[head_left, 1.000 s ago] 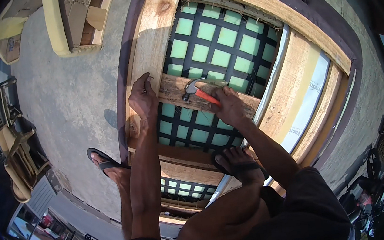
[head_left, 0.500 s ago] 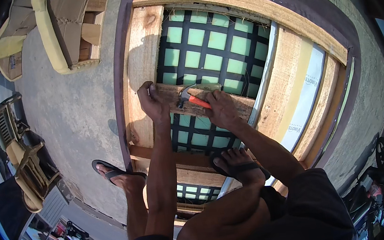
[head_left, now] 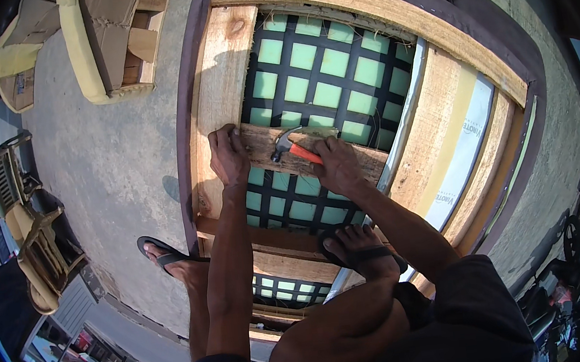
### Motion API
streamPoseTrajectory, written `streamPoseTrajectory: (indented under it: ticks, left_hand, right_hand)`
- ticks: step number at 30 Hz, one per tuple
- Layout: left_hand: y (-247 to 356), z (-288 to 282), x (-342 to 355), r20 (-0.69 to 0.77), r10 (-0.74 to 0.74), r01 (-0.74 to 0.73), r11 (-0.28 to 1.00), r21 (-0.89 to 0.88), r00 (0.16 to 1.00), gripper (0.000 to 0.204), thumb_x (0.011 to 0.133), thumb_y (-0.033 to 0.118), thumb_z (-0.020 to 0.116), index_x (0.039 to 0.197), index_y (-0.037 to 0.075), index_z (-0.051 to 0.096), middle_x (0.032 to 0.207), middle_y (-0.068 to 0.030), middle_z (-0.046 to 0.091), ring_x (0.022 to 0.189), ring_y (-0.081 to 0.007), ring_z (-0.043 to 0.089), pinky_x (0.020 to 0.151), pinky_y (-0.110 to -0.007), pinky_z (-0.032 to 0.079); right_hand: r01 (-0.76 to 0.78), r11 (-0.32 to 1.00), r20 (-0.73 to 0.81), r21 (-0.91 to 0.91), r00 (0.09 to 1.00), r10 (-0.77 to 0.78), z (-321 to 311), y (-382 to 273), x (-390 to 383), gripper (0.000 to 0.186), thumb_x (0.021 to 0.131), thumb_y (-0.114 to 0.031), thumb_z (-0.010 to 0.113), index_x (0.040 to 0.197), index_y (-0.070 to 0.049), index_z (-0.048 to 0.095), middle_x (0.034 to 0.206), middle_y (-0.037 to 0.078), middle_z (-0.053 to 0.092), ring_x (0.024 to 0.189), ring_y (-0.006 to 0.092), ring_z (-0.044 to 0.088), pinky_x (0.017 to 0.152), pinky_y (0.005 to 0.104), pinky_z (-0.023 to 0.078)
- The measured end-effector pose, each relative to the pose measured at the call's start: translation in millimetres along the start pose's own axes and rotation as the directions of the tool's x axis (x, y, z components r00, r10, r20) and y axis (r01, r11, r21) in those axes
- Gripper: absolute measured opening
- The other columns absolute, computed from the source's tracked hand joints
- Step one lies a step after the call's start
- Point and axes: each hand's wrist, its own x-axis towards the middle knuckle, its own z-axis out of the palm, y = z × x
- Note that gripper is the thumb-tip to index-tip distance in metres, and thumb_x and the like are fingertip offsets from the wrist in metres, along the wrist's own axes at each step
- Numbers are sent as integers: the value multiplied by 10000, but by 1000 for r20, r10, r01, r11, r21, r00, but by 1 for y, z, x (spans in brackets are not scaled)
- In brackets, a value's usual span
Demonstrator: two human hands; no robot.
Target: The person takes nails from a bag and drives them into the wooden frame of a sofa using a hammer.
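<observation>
A claw hammer [head_left: 305, 153] with an orange-red handle is in my right hand [head_left: 340, 166], its fingers closed around the grip. The steel head rests low over a short wooden crosspiece [head_left: 261, 141] that spans the frame from left to right. At the crosspiece's left end, where it meets a wide plank [head_left: 220, 89], my left hand [head_left: 229, 157] has its fingertips drawn together against the wood. Whatever they pinch is too small or hidden to make out. Behind the crosspiece, black woven webbing [head_left: 280, 76] shows pale green squares through its gaps.
Dark purple fabric [head_left: 192, 113] edges the wooden frame. My sandalled foot [head_left: 362, 247] stands on the frame, the other sandalled foot [head_left: 171, 257] on concrete [head_left: 113, 178]. A foam-edged furniture piece [head_left: 103, 52] lies upper left; carved wooden chairs [head_left: 29, 222] stand farther left.
My left hand has turned slightly, its fingers now closer together on the crosspiece's end. The view has shifted a little. The hammer stays almost in place over the wood.
</observation>
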Motion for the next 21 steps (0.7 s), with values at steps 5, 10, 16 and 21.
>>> streamPoseTrajectory:
  ticks: [5,10,16,21]
  left_hand:
    - [-1,-1,3,77,-76,74,997,25,994,172,944,222,599,1065,106,638,1048,-110,601,926,-332,630,777,-440,505]
    - [8,0,5,56,-133,135,990,-36,990,178,940,188,601,1074,72,611,1014,-107,639,918,-281,636,810,-396,500]
    - [-7,-15,11,-51,-238,183,849,-495,970,136,957,119,576,1045,18,599,989,-105,681,894,-174,619,788,-329,497]
    - [-12,-22,13,-50,-235,204,914,-351,971,116,946,80,585,1032,3,603,935,-128,685,866,-194,636,789,-325,500]
  right_hand:
    - [3,1000,1,18,1000,-3,-2,-3,0,355,778,-162,705,1080,-73,542,1000,149,522,981,336,540,857,466,433]
    - [-2,1000,-5,19,1000,2,0,-1,-1,358,781,-167,704,1087,-78,541,1017,148,520,1000,337,533,865,465,429]
    - [-21,1000,46,4,999,21,-2,-4,1,353,792,-183,699,1086,-71,539,1043,153,515,1019,337,526,874,469,428]
    - [-50,999,62,-12,997,51,-3,-4,0,358,795,-189,696,1091,-66,537,1058,164,512,1022,355,525,874,479,436]
